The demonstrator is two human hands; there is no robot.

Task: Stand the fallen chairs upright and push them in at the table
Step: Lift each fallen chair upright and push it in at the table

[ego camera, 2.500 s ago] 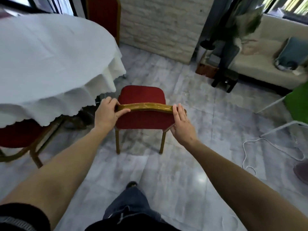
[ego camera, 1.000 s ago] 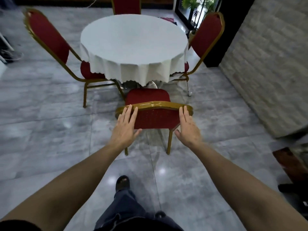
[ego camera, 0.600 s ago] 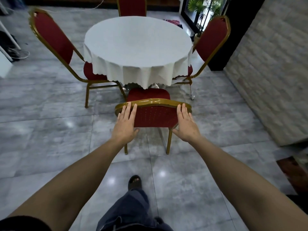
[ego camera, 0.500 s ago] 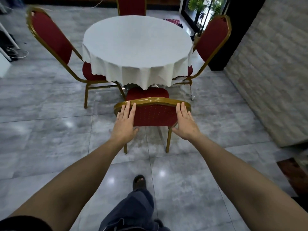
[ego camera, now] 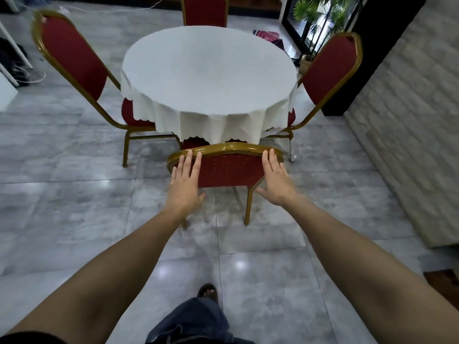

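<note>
A red chair with a gold frame point(ego camera: 228, 167) stands upright in front of me, its seat almost wholly under the white cloth of the round table point(ego camera: 208, 78). My left hand point(ego camera: 186, 182) lies flat on the left of the chair's backrest, fingers spread up to the top rail. My right hand point(ego camera: 275, 180) presses flat on the right side of the backrest. Neither hand wraps around the frame. Three more red chairs stand upright at the table: left chair point(ego camera: 72, 63), far chair point(ego camera: 205, 9), right chair point(ego camera: 330, 68).
A pale brick wall point(ego camera: 409, 120) runs along the right. A potted plant point(ego camera: 315, 18) stands by the doorway beyond the table. Cables and white furniture legs point(ego camera: 17, 68) lie at the far left. Grey tiled floor point(ego camera: 62, 207) surrounds the table. My foot point(ego camera: 207, 291) is below.
The chair has slid forward under the table; its seat is now nearly hidden by the cloth. Both hands went from gripping the top rail to pressing flat on the backrest.
</note>
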